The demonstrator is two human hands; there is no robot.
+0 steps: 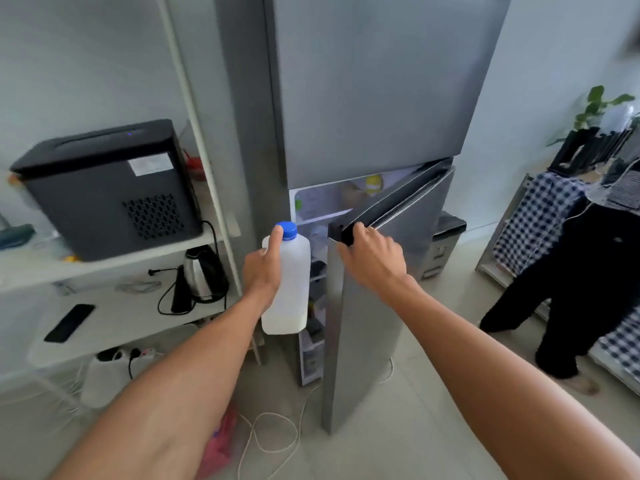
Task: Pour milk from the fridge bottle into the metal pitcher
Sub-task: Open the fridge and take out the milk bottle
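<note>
My left hand (264,268) grips a white plastic milk bottle (292,289) with a blue cap, held upright in front of the fridge, the index finger resting against the cap. My right hand (372,256) holds the top corner of the lower fridge door (367,306), which stands partly open. Lit shelves with items show inside the fridge (317,209). No metal pitcher is in view.
A white shelf unit on the left carries a dark grey appliance (107,188), an electric kettle (204,273) and a black phone (69,322). Cables and a pink bag (220,441) lie on the floor. A person in black trousers (568,289) stands at the right by a checked cloth.
</note>
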